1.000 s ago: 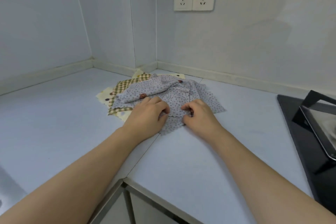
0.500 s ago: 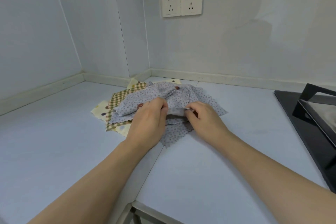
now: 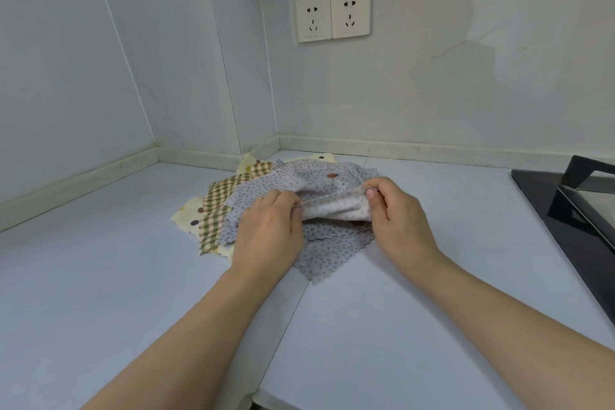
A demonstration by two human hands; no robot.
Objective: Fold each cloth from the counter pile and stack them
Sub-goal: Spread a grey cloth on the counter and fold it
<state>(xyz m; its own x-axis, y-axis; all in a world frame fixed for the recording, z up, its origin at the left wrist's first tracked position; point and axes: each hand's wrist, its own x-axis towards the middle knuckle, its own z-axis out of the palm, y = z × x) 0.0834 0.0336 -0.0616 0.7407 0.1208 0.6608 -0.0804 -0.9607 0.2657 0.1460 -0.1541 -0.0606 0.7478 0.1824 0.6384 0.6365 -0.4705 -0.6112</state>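
Lifting one cloth [image 3: 336, 208] clear of the pile [image 3: 266, 196] goes best, I judge, if both pinches stay on the same edge and pull it taut before raising, so the layers beneath stay down. Left of centre frame, the left hand [image 3: 266, 233] has thumb and fingers curled on the cloth's left end; to its right, the cloth spans between the hands, bunched just above the pile on the counter [image 3: 100, 276]; the right hand [image 3: 396, 216] pinches the far end at its fingertips [image 3: 371, 192].

Both hands [image 3: 266, 230] [image 3: 396, 220] moved apart, lifting grey dotted cloth [image 3: 336, 208] edge taut off pile [image 3: 216, 210].
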